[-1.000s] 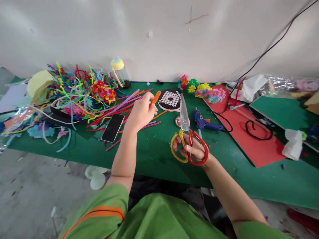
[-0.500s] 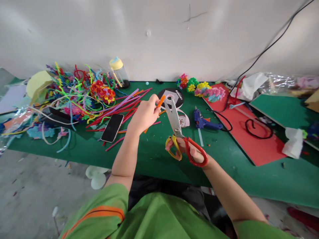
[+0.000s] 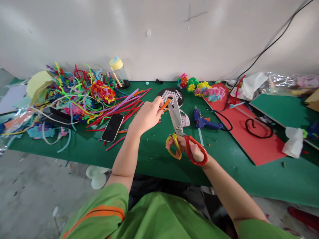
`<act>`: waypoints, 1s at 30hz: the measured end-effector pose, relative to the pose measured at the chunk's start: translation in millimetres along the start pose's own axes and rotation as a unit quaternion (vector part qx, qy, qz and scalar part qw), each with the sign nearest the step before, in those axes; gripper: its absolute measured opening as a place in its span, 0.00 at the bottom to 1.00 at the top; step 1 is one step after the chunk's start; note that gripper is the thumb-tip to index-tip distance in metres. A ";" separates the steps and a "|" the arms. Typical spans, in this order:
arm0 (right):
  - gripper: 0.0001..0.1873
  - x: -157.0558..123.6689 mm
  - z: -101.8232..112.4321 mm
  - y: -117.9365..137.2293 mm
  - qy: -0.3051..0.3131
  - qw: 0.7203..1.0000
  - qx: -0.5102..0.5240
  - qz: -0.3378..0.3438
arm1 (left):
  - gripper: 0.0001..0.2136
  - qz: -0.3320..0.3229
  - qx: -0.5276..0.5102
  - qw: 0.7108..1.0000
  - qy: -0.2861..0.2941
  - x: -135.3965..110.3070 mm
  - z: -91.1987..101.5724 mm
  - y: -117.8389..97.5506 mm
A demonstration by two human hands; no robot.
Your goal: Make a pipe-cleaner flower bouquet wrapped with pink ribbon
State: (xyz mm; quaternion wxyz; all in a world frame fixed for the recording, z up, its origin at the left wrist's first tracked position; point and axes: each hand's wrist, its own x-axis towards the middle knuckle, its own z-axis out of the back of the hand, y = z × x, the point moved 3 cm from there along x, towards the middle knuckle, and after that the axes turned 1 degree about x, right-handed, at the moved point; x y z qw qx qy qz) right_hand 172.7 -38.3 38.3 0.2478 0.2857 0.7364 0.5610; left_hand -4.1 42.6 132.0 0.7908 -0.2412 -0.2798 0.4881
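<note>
Pinched in my left hand is an orange pipe cleaner, its short end poking out to the right. My right hand is closed through the handles of large scissors, one handle yellow and the other red. The blades point away from me and stand slightly apart, their tips beside the orange end. Whether they touch it I cannot tell. Behind the tips lies a black disc with white dots, next to a roll of patterned ribbon. Loose red and purple pipe cleaners lie left of my left hand.
A phone lies by my left forearm. Tangled pipe cleaners and a bottle are at the back left. A blue glue gun, fuzzy flowers and a red board are on the right, with a black cord.
The orange pipe cleaner's end has tipped lower, and my left hand has turned slightly. The scissor blades have drawn closer together and swung a little to the right.
</note>
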 end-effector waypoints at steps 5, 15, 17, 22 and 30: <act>0.36 0.8 1.0 -2.5 -0.026 0.999 0.037 0.012 | 0.07 -0.018 0.005 1.000 0.023 0.9 -5.5 -3.3; 0.33 2.3 9.2 -13.5 -0.103 0.993 -0.049 0.028 | 0.09 -0.041 0.011 0.998 0.043 1.6 -8.2 -11.7; 0.33 1.8 11.3 -12.9 -0.114 0.989 -0.088 0.029 | 0.08 -0.037 0.015 0.998 0.041 2.0 -7.7 -11.0; 0.33 0.8 10.4 -4.3 -0.130 0.980 -0.153 0.011 | 0.07 -0.027 -0.008 0.999 0.031 1.8 -6.6 -9.1; 0.29 -2.0 4.9 3.6 -0.127 0.984 -0.123 0.004 | 0.05 -0.027 0.008 0.999 0.021 1.3 -1.3 -7.8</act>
